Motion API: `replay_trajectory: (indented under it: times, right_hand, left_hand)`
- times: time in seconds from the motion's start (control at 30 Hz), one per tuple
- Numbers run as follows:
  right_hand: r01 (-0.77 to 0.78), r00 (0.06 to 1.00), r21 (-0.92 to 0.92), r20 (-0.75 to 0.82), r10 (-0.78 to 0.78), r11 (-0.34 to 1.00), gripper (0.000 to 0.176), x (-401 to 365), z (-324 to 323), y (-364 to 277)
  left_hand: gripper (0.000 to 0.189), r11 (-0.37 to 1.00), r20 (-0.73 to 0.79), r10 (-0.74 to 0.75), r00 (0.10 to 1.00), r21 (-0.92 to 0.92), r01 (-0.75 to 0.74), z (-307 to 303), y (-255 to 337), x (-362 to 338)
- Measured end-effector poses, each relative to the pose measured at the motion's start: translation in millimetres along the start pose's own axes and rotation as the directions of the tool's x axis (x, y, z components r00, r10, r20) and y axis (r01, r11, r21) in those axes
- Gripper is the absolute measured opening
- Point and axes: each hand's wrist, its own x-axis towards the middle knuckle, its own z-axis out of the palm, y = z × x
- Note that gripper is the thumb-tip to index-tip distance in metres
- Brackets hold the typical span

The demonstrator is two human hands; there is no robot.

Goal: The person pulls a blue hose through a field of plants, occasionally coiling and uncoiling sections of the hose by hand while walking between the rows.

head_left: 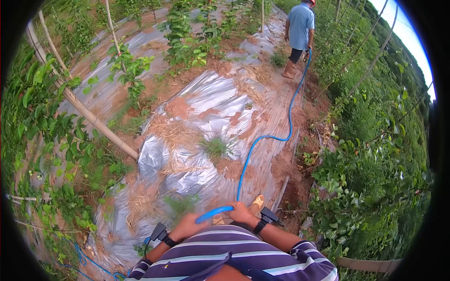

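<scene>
A blue hose (214, 213) crosses in front of my waist, between my two hands. My right hand (241, 213) is closed around it, and from there the hose runs forward along the path. My left hand (187, 226), slightly blurred, is closed on the hose at the other side of the short stretch. The fingers of both hands are partly hidden. Each wrist wears a black strap carrying a small dark device. Farther ahead, a person (300, 29) in a blue shirt faces away, with the hose by their right hand.
Silver plastic sheeting (206, 100) covers the ground, with soil and dry straw on it. A wooden pole (89, 114) leans at the left among leafy plants. Dense greenery (375, 182) borders the path at right. More blue hose (86, 258) lies at lower left.
</scene>
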Motion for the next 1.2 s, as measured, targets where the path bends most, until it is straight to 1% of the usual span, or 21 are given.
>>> replay_trajectory:
  times: [0.03, 0.1, 0.17, 0.23, 0.3, 0.33, 0.37, 0.4, 0.43, 0.47, 0.5, 0.53, 0.6, 0.73, 0.77, 0.8, 0.87, 0.9, 1.03, 1.13, 1.2]
  right_hand:
    - [0.003, 1.000, -0.004, 0.017, -0.003, 1.000, 0.017, 0.9, -2.5, -3.5]
    - [0.110, 0.994, -0.063, 0.004, -0.110, 0.992, 0.015, 4.4, -10.8, -12.3]
    - [0.135, 0.986, -0.172, 0.121, -0.115, 0.976, 0.018, 8.5, -18.1, -32.1]
    - [0.255, 0.953, -0.233, 0.226, -0.203, 0.938, 0.015, 13.6, -18.0, -56.7]
    - [0.359, 0.907, -0.170, 0.294, -0.301, 0.918, 0.012, 17.5, -7.1, -87.1]
    - [0.428, 0.851, -0.152, 0.401, -0.340, 0.891, 0.012, 18.9, -1.1, -103.4]
    - [0.430, 0.835, -0.188, 0.454, -0.310, 0.883, 0.011, 18.9, 0.9, -118.2]
    - [0.428, 0.826, -0.231, 0.493, -0.274, 0.874, 0.011, 20.3, 2.0, -129.8]
    - [0.476, 0.775, -0.224, 0.564, -0.285, 0.850, 0.011, 23.6, 3.0, -138.3]
    - [0.449, 0.754, -0.196, 0.606, -0.252, 0.872, 0.011, 27.0, 4.9, -145.2]
    - [0.416, 0.734, -0.176, 0.645, -0.215, 0.892, 0.012, 31.4, 6.8, -152.9]
    - [0.456, 0.681, -0.169, 0.699, -0.220, 0.874, 0.012, 36.1, 9.2, -161.3]
    - [0.547, 0.618, -0.117, 0.724, -0.307, 0.829, 0.014, 42.7, 15.1, -174.8]
    - [0.719, 0.374, 0.005, 0.840, -0.392, 0.695, 0.014, 55.5, 21.5, -192.4]
    - [0.675, 0.373, 0.019, 0.854, -0.363, 0.737, 0.013, 45.6, 19.8, -208.0]
    - [0.684, 0.321, 0.048, 0.876, -0.359, 0.728, 0.013, 43.7, 16.7, -210.5]
    - [0.650, 0.290, 0.043, 0.909, -0.299, 0.759, 0.014, 44.0, 10.1, -210.0]
    - [0.700, 0.252, 0.053, 0.915, -0.316, 0.712, 0.015, 44.0, 6.7, -207.9]
    - [0.687, 0.171, 0.080, 0.948, -0.268, 0.722, 0.014, 47.6, -12.1, -186.0]
    - [0.664, 0.120, 0.066, 0.974, -0.193, 0.745, 0.013, 46.0, -28.4, -175.5]
    - [0.631, 0.091, 0.098, 0.976, -0.199, 0.769, 0.014, 45.1, -37.0, -166.4]
  left_hand:
    - [0.030, 1.000, -0.012, -0.009, 1.000, -0.008, 0.009, 1.1, -4.3, -0.4]
    - [0.030, 0.999, -0.027, 0.035, 0.999, -0.001, -0.035, 4.0, -16.7, -3.6]
    - [0.030, 0.995, -0.031, 0.085, 0.996, 0.052, -0.083, -3.5, -6.7, -11.0]
    - [0.030, 0.987, -0.140, 0.141, 0.980, 0.097, -0.128, 5.5, -27.4, -13.3]
    - [0.030, 0.987, -0.185, 0.139, 0.973, 0.106, -0.121, -2.2, -17.5, -24.7]
    - [0.027, 0.988, -0.260, 0.142, 0.955, 0.096, -0.120, 1.7, -21.3, -30.0]
    - [0.025, 0.988, -0.324, 0.150, 0.934, 0.088, -0.128, 6.7, -27.0, -34.0]
    - [0.025, 0.994, -0.409, 0.106, 0.906, 0.054, -0.091, 10.7, -32.1, -38.8]
    - [0.022, 0.994, -0.425, 0.105, 0.899, 0.041, -0.097, 15.3, -36.3, -42.7]
    - [0.019, 0.994, -0.434, 0.108, 0.894, 0.033, -0.104, 20.1, -39.1, -48.4]
    - [0.016, 0.999, -0.471, 0.048, 0.881, 0.000, -0.054, 21.0, -32.2, -59.1]
    - [0.016, 0.999, -0.531, 0.010, 0.847, -0.031, -0.032, 22.1, -28.5, -67.2]
    - [0.016, 0.997, -0.619, 0.003, 0.785, -0.063, -0.053, 30.1, -23.2, -81.5]
    - [0.016, 0.993, -0.776, -0.086, 0.625, -0.121, -0.014, 58.3, -6.7, -99.0]
    - [0.016, 0.993, -0.821, -0.106, 0.562, -0.116, 0.017, 68.3, -1.3, -98.9]
    - [0.016, 0.989, -0.840, -0.141, 0.523, -0.142, 0.040, 77.7, 4.5, -100.0]
    - [0.016, 0.988, -0.883, -0.152, 0.444, -0.136, 0.068, 96.0, 18.5, -99.9]
    - [0.016, 0.986, -0.904, -0.168, 0.394, -0.148, 0.081, 105.8, 27.4, -98.4]
    - [0.015, 0.971, -0.926, -0.233, 0.298, -0.204, 0.124, 142.8, 52.7, -81.6]
    - [0.015, 0.960, -0.925, -0.270, 0.269, -0.236, 0.151, 169.6, 69.4, -69.6]
    - [0.016, 0.950, -0.925, -0.297, 0.238, -0.260, 0.174, 180.5, 81.9, -63.3]
